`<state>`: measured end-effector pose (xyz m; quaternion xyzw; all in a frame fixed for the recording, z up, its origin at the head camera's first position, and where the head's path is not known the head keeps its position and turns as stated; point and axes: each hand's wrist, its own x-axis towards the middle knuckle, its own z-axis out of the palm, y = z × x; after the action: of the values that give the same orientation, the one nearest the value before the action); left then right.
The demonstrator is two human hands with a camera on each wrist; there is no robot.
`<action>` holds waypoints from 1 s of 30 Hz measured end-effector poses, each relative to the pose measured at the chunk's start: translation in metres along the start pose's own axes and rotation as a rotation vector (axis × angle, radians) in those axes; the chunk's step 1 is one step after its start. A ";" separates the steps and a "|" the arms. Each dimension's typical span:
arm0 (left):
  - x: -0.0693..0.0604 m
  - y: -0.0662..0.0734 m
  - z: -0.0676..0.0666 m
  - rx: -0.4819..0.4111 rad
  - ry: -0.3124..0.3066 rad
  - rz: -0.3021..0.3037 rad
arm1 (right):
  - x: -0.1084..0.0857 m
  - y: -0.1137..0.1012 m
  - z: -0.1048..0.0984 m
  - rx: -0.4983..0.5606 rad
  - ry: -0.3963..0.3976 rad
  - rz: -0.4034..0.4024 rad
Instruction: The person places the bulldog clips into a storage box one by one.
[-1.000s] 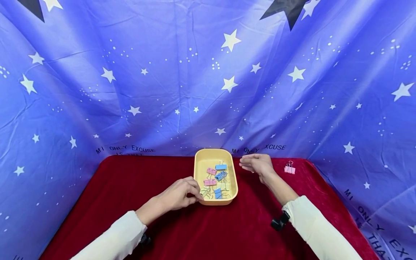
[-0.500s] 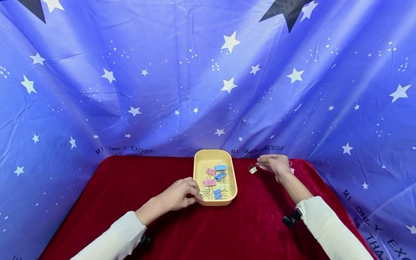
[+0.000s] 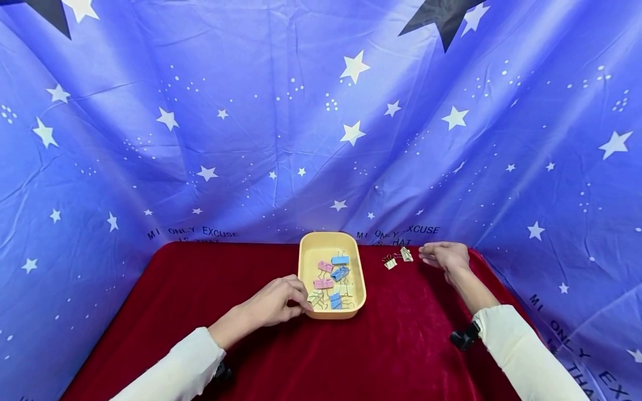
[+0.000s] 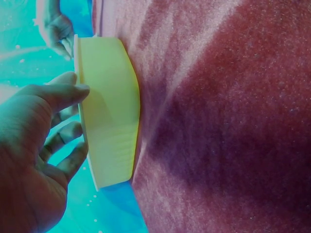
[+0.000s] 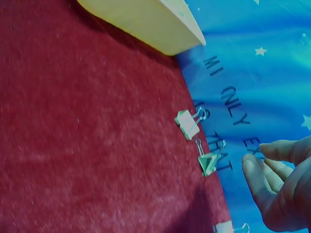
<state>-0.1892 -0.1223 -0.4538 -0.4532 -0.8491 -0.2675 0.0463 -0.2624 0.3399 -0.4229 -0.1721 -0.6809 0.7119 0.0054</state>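
Observation:
A yellow plastic tray [image 3: 333, 314] stands at the table's far middle, holding several blue, pink and pale-yellow binder clips. At its near left corner, my left hand [image 3: 276, 298] pinches the rim; in the left wrist view, that hand [image 4: 39, 126] has its thumb on the outer wall. My right hand [image 3: 446, 257] hovers above the far right of the table, fingers extended, holding nothing. Just left of it lie a pale binder clip [image 3: 405, 255] and another pale binder clip [image 3: 390, 263]. A third clip [image 5: 224, 227] shows partly at the bottom of the right wrist view.
Dark red velvet cloth [image 3: 391, 345] covers the table. A blue star-printed curtain [image 3: 271, 139] rises along the back and both sides, close behind the tray and the loose clips.
My right hand has moved right from beside the tray, uncovering two pale binder clips and now covering the spot where a pink clip lay. The left hand stays at the tray.

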 end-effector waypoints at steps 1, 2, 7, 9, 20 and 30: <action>0.000 0.000 0.000 0.000 0.000 -0.002 | 0.001 0.000 -0.002 -0.006 0.006 -0.002; 0.000 0.000 0.000 0.000 0.001 -0.003 | 0.002 0.001 -0.005 -0.017 0.012 -0.005; -0.001 -0.001 0.001 0.003 -0.002 -0.012 | 0.007 0.000 -0.018 -0.104 0.038 -0.007; -0.001 -0.001 0.002 0.001 -0.001 -0.008 | 0.008 0.001 -0.022 -0.117 0.049 -0.007; -0.001 -0.001 0.002 0.013 0.006 0.004 | 0.026 0.011 -0.045 -0.166 0.180 -0.020; -0.002 0.000 0.001 0.013 0.012 0.006 | 0.038 0.014 -0.058 -0.141 0.248 -0.019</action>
<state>-0.1876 -0.1234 -0.4553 -0.4540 -0.8491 -0.2644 0.0552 -0.2804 0.4044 -0.4465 -0.2524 -0.7247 0.6356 0.0844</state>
